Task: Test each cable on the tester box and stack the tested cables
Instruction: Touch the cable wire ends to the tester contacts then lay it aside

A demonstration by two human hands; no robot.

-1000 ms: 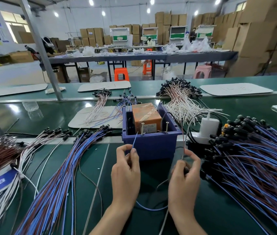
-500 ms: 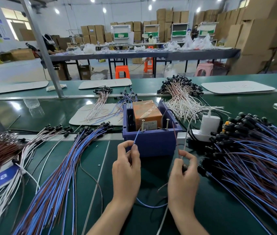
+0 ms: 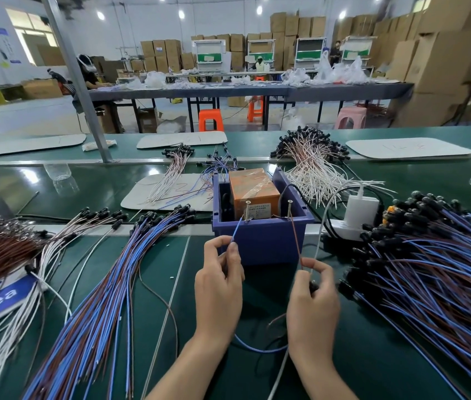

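The tester box is a purple bin holding an orange unit, with two upright screws at its front rim. My left hand pinches the blue wire of a cable, its tip at the left screw. My right hand pinches the brown wire, which reaches up to the right screw. The cable loops below both hands. A fanned stack of blue and brown cables lies at my left. A large heap of cables with black plugs lies at my right.
A white power strip with a charger sits right of the box. Brown and white cables lie far left beside a blue label. White cables and a white mat with a few cables lie behind the box.
My right hand has raised the brown wire end up to the right screw. My left hand keeps the blue wire at the left screw.
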